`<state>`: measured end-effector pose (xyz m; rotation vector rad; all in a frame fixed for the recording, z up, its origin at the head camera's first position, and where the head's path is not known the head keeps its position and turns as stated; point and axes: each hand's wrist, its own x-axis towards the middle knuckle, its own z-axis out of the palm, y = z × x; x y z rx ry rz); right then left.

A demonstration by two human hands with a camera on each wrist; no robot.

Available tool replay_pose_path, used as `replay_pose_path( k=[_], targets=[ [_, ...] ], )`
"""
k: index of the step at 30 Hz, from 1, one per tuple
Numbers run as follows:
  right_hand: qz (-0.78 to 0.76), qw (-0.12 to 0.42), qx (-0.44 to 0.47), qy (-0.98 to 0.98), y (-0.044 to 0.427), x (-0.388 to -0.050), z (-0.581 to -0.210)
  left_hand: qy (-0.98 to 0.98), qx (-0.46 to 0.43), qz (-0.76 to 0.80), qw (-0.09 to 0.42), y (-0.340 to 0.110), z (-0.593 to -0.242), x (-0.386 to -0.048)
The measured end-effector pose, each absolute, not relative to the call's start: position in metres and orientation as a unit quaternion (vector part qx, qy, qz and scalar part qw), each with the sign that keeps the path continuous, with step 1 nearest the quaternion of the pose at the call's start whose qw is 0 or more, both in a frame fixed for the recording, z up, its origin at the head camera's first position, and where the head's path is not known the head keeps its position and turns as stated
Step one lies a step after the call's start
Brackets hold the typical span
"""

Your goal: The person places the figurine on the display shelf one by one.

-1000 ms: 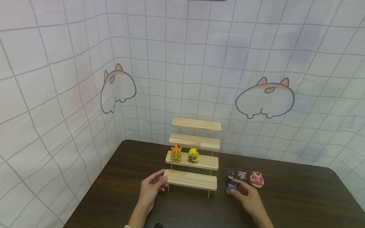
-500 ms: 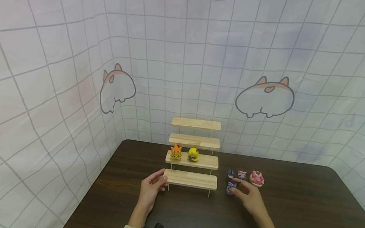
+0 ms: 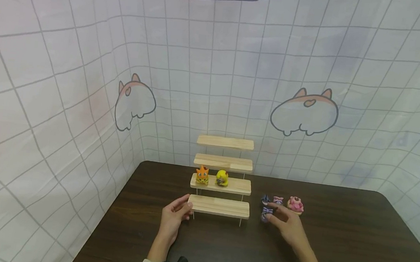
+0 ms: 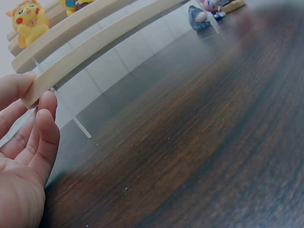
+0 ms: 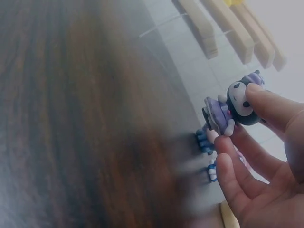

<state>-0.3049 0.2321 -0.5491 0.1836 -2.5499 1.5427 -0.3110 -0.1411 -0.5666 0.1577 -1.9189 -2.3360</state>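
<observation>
My left hand (image 3: 174, 215) grips the left end of the lowest tier of a wooden stepped display stand (image 3: 219, 206); in the left wrist view the thumb lies above the board and fingers below. My right hand (image 3: 290, 227) pinches a purple-and-black figurine (image 5: 223, 113) with a white face, thumb against its head. Whether its feet touch the table cannot be told. Just behind it are a dark blue figurine (image 3: 265, 199) and a small pink figurine (image 3: 278, 200), partly covered by the right hand. A larger pink figurine (image 3: 295, 204) on a tan base stands to their right.
An orange-and-yellow figurine (image 3: 202, 175) and a yellow figurine (image 3: 222, 178) stand on the stand's second tier from the bottom. Thin legs hold the tiers above a dark wooden table (image 3: 220, 251). A white grid-patterned cloth (image 3: 234, 86) hangs behind and at the left.
The right hand and the pinched figurine have shifted very slightly, away from the person or upward. The left hand keeps its grip on the stand, and the other figurines stay put.
</observation>
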Motion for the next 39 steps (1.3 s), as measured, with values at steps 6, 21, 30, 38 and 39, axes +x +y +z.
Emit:
replay_pose_path(
  k=[6,21,30,38,39],
  targets=[
    [0.519,0.076,0.057,-0.849,0.232,-0.303,-0.542,-0.634,0.052,-0.769,0.06,-0.141,-0.57,-0.313],
    [0.526,0.083,0.074,-0.843,0.228,-0.296,-0.521,-0.634,0.051,-0.77,0.051,-0.143,-0.568,-0.312],
    [0.513,0.09,0.076,-0.85,0.227,-0.295,-0.515,-0.635,0.056,-0.769,0.053,-0.142,-0.567,-0.313],
    [0.514,0.103,0.093,-0.846,0.223,-0.292,-0.509,-0.635,0.052,-0.769,0.05,-0.143,-0.568,-0.313],
    [0.514,0.103,0.095,-0.846,0.222,-0.292,-0.508,-0.636,0.052,-0.768,0.05,-0.143,-0.568,-0.313]
  ],
)
